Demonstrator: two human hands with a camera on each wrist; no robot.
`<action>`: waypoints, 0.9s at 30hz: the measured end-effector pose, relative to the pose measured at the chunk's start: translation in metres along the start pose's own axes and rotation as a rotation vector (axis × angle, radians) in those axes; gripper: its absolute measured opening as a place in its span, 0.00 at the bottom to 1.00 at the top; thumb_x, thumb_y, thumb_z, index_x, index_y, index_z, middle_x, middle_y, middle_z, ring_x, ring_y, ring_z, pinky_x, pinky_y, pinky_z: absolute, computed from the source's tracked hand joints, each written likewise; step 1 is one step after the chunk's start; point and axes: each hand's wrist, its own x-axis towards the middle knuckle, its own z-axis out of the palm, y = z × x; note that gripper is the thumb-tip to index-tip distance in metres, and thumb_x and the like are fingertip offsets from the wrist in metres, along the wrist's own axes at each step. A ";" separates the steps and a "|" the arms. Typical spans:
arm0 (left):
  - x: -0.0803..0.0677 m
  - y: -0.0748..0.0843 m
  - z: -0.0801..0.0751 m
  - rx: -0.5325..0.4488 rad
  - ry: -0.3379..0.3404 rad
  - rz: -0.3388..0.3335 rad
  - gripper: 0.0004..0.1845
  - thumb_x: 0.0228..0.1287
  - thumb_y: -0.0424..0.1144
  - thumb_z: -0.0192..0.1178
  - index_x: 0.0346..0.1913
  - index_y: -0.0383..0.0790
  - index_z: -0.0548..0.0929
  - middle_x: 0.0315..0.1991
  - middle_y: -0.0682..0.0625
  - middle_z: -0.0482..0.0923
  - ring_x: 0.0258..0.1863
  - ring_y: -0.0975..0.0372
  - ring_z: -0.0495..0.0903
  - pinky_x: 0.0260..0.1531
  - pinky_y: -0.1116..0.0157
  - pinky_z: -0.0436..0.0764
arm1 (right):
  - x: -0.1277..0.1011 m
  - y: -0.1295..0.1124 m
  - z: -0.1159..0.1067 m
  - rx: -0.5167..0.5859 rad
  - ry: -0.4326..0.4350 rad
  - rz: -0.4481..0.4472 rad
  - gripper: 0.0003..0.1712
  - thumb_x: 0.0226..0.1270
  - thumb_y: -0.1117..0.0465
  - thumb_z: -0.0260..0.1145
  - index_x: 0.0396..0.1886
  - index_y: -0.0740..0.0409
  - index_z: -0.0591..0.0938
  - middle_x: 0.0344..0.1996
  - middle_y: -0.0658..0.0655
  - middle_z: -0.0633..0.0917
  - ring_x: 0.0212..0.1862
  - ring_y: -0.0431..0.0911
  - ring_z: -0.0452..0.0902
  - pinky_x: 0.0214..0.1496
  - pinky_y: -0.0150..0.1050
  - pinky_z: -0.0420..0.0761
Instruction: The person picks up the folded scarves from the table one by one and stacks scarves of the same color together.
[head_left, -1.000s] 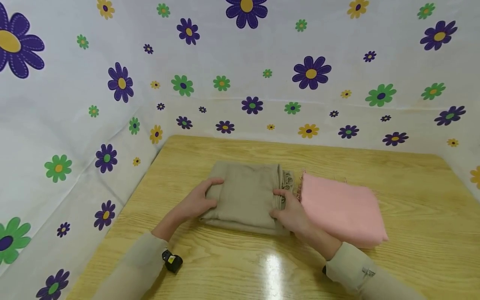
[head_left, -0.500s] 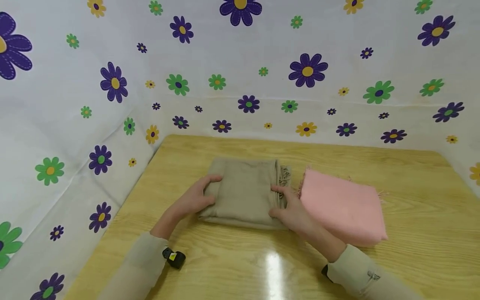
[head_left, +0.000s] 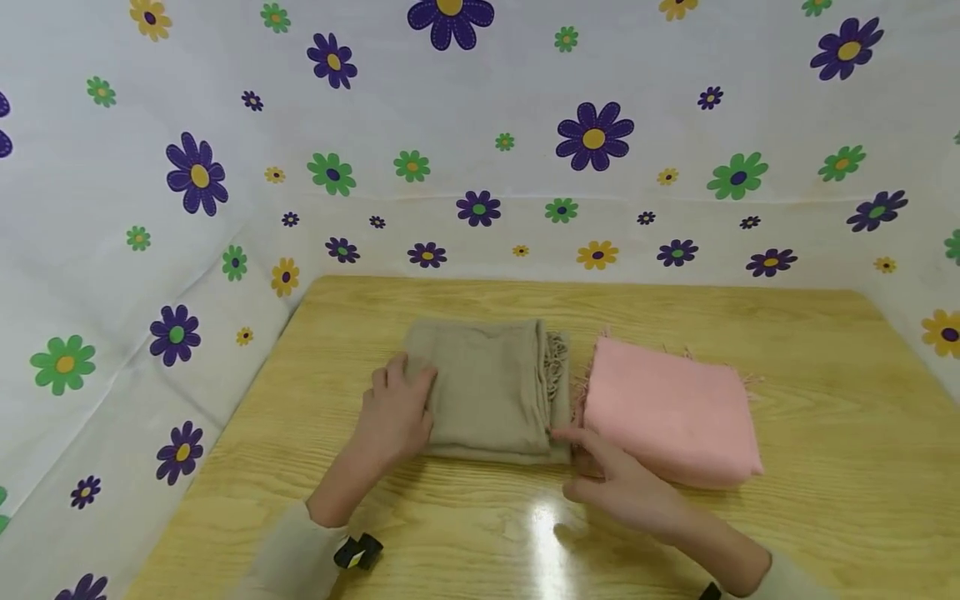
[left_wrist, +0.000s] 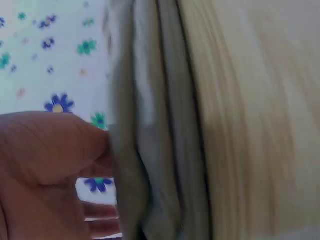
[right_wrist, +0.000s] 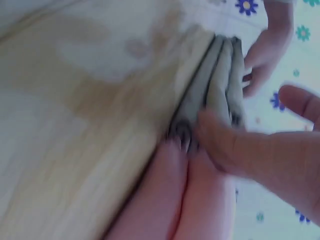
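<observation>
A folded beige scarf [head_left: 483, 387] lies on the wooden table [head_left: 817, 367], its fringe toward a folded pink scarf [head_left: 667, 408] right beside it. My left hand [head_left: 396, 400] rests flat on the beige scarf's left edge, fingers straight. In the left wrist view that hand [left_wrist: 50, 165] sits against the beige scarf's [left_wrist: 150, 150] stacked layers. My right hand [head_left: 611, 479] hovers low in front of the gap between the two scarves, fingers loosely extended and holding nothing. The right wrist view shows a blurred finger [right_wrist: 235, 150] near the beige scarf's [right_wrist: 215, 85] corner, where it meets the pink scarf [right_wrist: 170, 200].
White sheeting printed with flowers [head_left: 592, 137] walls the table at the back, left and right. Bare wood [head_left: 525, 533] with a light glare lies in front of the scarves. A small black and yellow device [head_left: 358, 552] sits at my left wrist.
My right hand has let go of the beige scarf's right edge and drawn back toward me. My left hand has shifted from gripping the left edge to lying flat on it.
</observation>
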 end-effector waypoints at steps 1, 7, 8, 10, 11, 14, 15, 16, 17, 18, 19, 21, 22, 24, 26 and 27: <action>-0.002 0.005 0.001 0.028 -0.011 0.021 0.25 0.67 0.32 0.53 0.67 0.37 0.71 0.67 0.26 0.58 0.63 0.31 0.61 0.53 0.34 0.70 | -0.005 0.003 -0.006 -0.037 -0.036 -0.021 0.32 0.72 0.60 0.62 0.73 0.59 0.66 0.71 0.64 0.67 0.70 0.61 0.63 0.65 0.56 0.71; -0.008 0.025 -0.001 0.107 -0.133 0.108 0.25 0.71 0.36 0.55 0.70 0.39 0.69 0.66 0.29 0.63 0.65 0.35 0.64 0.57 0.38 0.69 | -0.021 0.032 -0.046 -0.156 -0.220 -0.080 0.15 0.75 0.61 0.59 0.54 0.64 0.80 0.37 0.55 0.84 0.36 0.41 0.78 0.37 0.31 0.78; -0.008 0.026 -0.001 0.122 -0.138 0.108 0.25 0.71 0.36 0.55 0.70 0.39 0.69 0.66 0.29 0.63 0.65 0.35 0.64 0.57 0.39 0.69 | -0.022 0.036 -0.052 -0.155 -0.235 -0.067 0.14 0.75 0.61 0.58 0.52 0.64 0.81 0.33 0.54 0.83 0.33 0.39 0.77 0.34 0.31 0.77; -0.006 0.026 -0.003 0.144 -0.150 0.101 0.26 0.71 0.37 0.55 0.70 0.40 0.69 0.66 0.29 0.63 0.65 0.36 0.64 0.57 0.40 0.70 | -0.023 0.041 -0.063 -0.167 -0.247 -0.045 0.13 0.75 0.62 0.58 0.51 0.64 0.82 0.29 0.53 0.82 0.29 0.38 0.74 0.30 0.31 0.76; -0.005 0.026 -0.003 0.145 -0.160 0.097 0.26 0.72 0.37 0.55 0.71 0.40 0.68 0.67 0.29 0.62 0.66 0.36 0.63 0.58 0.40 0.69 | -0.022 0.042 -0.067 -0.178 -0.251 -0.047 0.13 0.75 0.61 0.57 0.50 0.63 0.82 0.30 0.53 0.82 0.29 0.38 0.75 0.31 0.33 0.77; 0.001 0.026 -0.005 0.126 -0.196 0.106 0.27 0.72 0.34 0.52 0.73 0.43 0.67 0.68 0.29 0.61 0.68 0.36 0.61 0.60 0.39 0.68 | -0.017 0.044 -0.074 -0.219 -0.267 -0.067 0.13 0.76 0.60 0.56 0.49 0.62 0.83 0.30 0.52 0.83 0.31 0.39 0.77 0.33 0.35 0.79; 0.003 0.026 -0.006 0.118 -0.213 0.111 0.27 0.72 0.34 0.51 0.73 0.44 0.66 0.69 0.29 0.60 0.68 0.36 0.60 0.61 0.39 0.67 | -0.016 0.044 -0.075 -0.231 -0.272 -0.075 0.12 0.76 0.60 0.56 0.48 0.61 0.83 0.30 0.52 0.83 0.31 0.39 0.77 0.33 0.35 0.79; 0.005 0.027 -0.007 0.108 -0.229 0.118 0.28 0.73 0.33 0.50 0.74 0.45 0.66 0.69 0.29 0.60 0.69 0.36 0.60 0.62 0.39 0.66 | -0.014 0.043 -0.076 -0.242 -0.275 -0.081 0.12 0.76 0.60 0.56 0.47 0.61 0.83 0.29 0.52 0.82 0.30 0.39 0.77 0.33 0.35 0.79; 0.007 0.028 -0.007 0.099 -0.244 0.125 0.28 0.73 0.33 0.49 0.74 0.46 0.66 0.70 0.29 0.60 0.69 0.36 0.59 0.62 0.39 0.65 | -0.013 0.042 -0.077 -0.246 -0.280 -0.078 0.12 0.77 0.60 0.56 0.47 0.60 0.83 0.28 0.52 0.82 0.30 0.39 0.76 0.33 0.36 0.79; 0.009 0.029 -0.007 0.090 -0.257 0.132 0.28 0.72 0.32 0.48 0.74 0.47 0.66 0.70 0.29 0.59 0.70 0.36 0.58 0.63 0.39 0.64 | -0.012 0.041 -0.077 -0.249 -0.285 -0.071 0.11 0.77 0.59 0.56 0.46 0.59 0.83 0.28 0.52 0.82 0.30 0.39 0.76 0.32 0.35 0.79; 0.010 0.030 -0.009 0.077 -0.267 0.138 0.28 0.73 0.32 0.49 0.74 0.48 0.66 0.71 0.30 0.59 0.70 0.36 0.58 0.64 0.38 0.63 | -0.011 0.040 -0.078 -0.262 -0.290 -0.065 0.11 0.77 0.58 0.56 0.46 0.58 0.83 0.28 0.51 0.81 0.29 0.39 0.76 0.31 0.35 0.78; 0.013 0.031 -0.011 0.053 -0.281 0.157 0.28 0.72 0.33 0.49 0.74 0.48 0.67 0.70 0.30 0.59 0.70 0.37 0.58 0.65 0.39 0.62 | -0.012 0.036 -0.079 -0.305 -0.306 -0.073 0.11 0.76 0.58 0.57 0.46 0.57 0.83 0.28 0.50 0.81 0.29 0.37 0.74 0.31 0.34 0.77; 0.015 0.032 -0.012 0.041 -0.284 0.167 0.28 0.72 0.33 0.50 0.73 0.48 0.67 0.70 0.30 0.59 0.70 0.37 0.58 0.66 0.39 0.61 | -0.013 0.033 -0.080 -0.333 -0.316 -0.087 0.11 0.77 0.58 0.57 0.47 0.56 0.82 0.31 0.50 0.82 0.31 0.37 0.75 0.33 0.34 0.78; 0.018 0.033 -0.014 0.013 -0.285 0.186 0.27 0.73 0.35 0.50 0.73 0.47 0.67 0.71 0.30 0.59 0.71 0.37 0.57 0.67 0.40 0.60 | -0.017 0.026 -0.084 -0.383 -0.331 -0.117 0.13 0.77 0.57 0.56 0.52 0.56 0.82 0.39 0.51 0.85 0.38 0.36 0.77 0.39 0.34 0.79; 0.021 0.035 -0.017 -0.004 -0.284 0.193 0.27 0.74 0.38 0.49 0.75 0.47 0.65 0.72 0.31 0.57 0.72 0.37 0.56 0.68 0.39 0.59 | -0.019 0.017 -0.087 -0.417 -0.332 -0.164 0.15 0.78 0.57 0.56 0.56 0.56 0.80 0.45 0.52 0.84 0.43 0.37 0.77 0.44 0.34 0.78; 0.023 0.035 -0.018 -0.011 -0.277 0.194 0.28 0.74 0.39 0.50 0.75 0.46 0.64 0.72 0.31 0.56 0.72 0.37 0.55 0.67 0.39 0.59 | -0.020 0.013 -0.089 -0.419 -0.324 -0.185 0.16 0.78 0.56 0.55 0.58 0.56 0.79 0.50 0.53 0.83 0.46 0.37 0.77 0.48 0.34 0.77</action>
